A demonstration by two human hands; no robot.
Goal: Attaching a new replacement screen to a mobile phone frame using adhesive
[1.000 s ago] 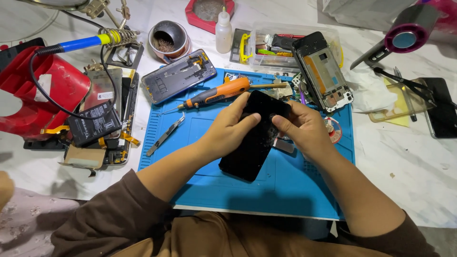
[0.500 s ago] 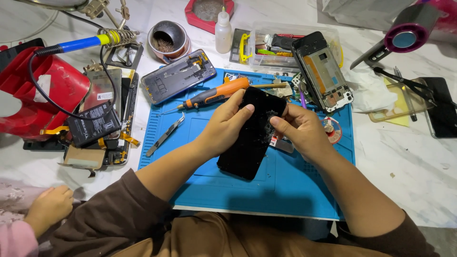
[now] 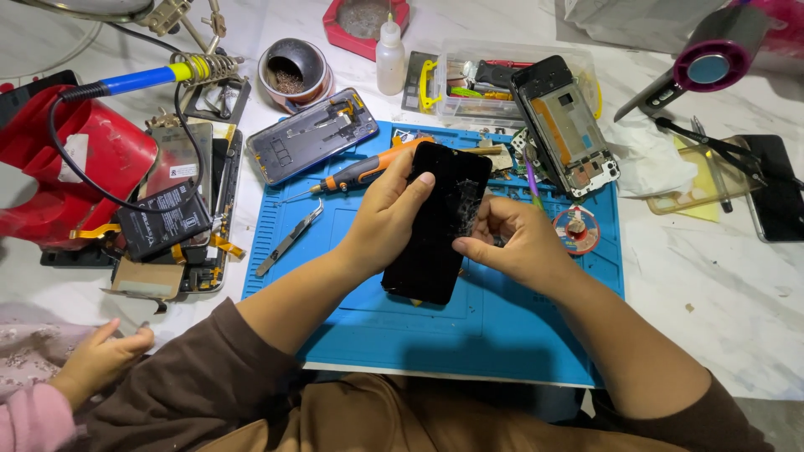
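Over the blue mat [image 3: 502,335] we grip the cracked black phone [image 3: 438,222], left hand [image 3: 385,218] curled around its edge, right hand [image 3: 515,243] pinching its other side with thumb and fingers.

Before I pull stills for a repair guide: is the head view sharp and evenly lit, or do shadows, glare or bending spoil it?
Head view: sharp at centre, with cracks readable on the black phone screen held by the left hand and right hand; even overhead light; a soft shadow on the blue mat below the arms; mild wide-angle bending at the edges; no strong glare.
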